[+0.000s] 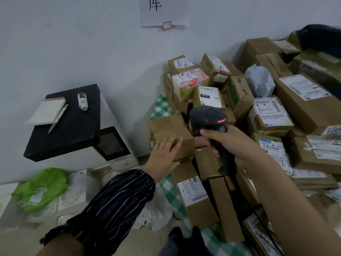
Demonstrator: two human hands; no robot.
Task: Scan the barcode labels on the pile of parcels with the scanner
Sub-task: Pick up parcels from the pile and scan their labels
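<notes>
Scanner (208,119) is clasped in the right hand (234,145) while the left hand (164,154) lies flat on 1 box (171,130), apparently label-down, needing turning.

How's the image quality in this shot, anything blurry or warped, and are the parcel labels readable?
Head view: dim, flat, bluish light, no strong glare; motion blur softens the left hand and the right-edge parcels; the scanner in the right hand is fairly sharp; the 010 label reads, most barcodes look too soft; wide-angle bending stretches the frame edges.
</notes>
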